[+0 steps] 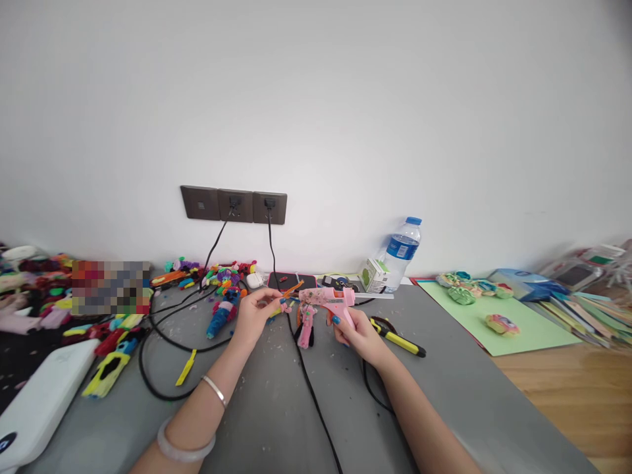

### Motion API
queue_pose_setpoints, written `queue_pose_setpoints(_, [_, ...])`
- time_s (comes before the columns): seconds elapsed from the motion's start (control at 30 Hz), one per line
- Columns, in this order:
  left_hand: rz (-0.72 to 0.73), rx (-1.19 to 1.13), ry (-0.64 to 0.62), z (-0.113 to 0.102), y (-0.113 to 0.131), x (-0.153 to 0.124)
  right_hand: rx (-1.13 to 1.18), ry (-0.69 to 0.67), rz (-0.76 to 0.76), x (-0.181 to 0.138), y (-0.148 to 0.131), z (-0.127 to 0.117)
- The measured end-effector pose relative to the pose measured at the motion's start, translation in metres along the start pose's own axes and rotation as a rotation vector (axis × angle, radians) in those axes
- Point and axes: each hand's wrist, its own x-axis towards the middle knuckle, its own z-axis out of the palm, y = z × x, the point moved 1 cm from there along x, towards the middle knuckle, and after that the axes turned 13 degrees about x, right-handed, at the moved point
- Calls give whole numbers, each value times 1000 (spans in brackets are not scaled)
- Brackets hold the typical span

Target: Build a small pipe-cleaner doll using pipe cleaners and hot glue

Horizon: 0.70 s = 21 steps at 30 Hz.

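My right hand (359, 337) is wrapped round the handle of a pink hot glue gun (326, 295), whose nozzle points left. A clear glue stick (380, 296) juts from its rear. Close to the nozzle, my left hand (257, 308) pinches a thin orange strip (295, 288); its material is too small to make out. Whether the nozzle touches the strip, I cannot tell. Under the gun lies a fuzzy pink craft piece (306, 329). A blue fuzzy craft piece (220, 317) rests left of my left hand.
Black cables (313, 395) loop over the grey table (276, 421) from wall sockets (234, 205). Right of my right hand lies a yellow utility knife (402, 342). Behind stand a water bottle (403, 253) and a small box (374, 275). Green paper (523, 339) holds fabric-like flowers. A white device (47, 401) sits left.
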Motion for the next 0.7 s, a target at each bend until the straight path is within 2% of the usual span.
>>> queue_pose_setpoints(0.53, [-12, 6, 38, -1, 4, 0, -24, 25, 14, 0, -3, 1])
queue_pose_setpoints(0.7, [-20, -24, 10, 1, 3, -1, -6, 37, 2, 0, -2, 1])
